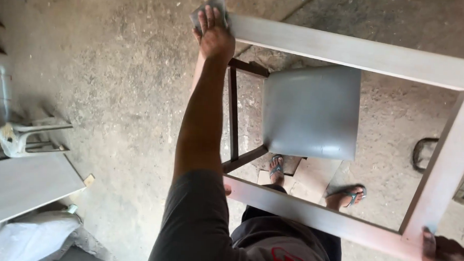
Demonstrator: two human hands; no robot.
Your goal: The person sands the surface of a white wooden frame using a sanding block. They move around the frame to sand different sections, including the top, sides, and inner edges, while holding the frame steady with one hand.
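A pale wooden rectangular frame (350, 49) lies flat in front of me, resting over a stool with a grey seat (311, 110) and dark wooden legs. My left hand (215, 36) reaches to the frame's far left corner, its fingers laid flat on a grey piece of cloth or abrasive sheet (216, 2) pressed against the wood. My right hand (448, 257) grips the frame's near right corner. Through the frame I see my feet in sandals (346, 195) on the concrete floor.
At the left, a white plastic chair (18, 137) lies tipped over next to a pale board (21, 186) and a white sack (29, 236). A dark ring-shaped object (421, 152) lies on the dusty floor at the right.
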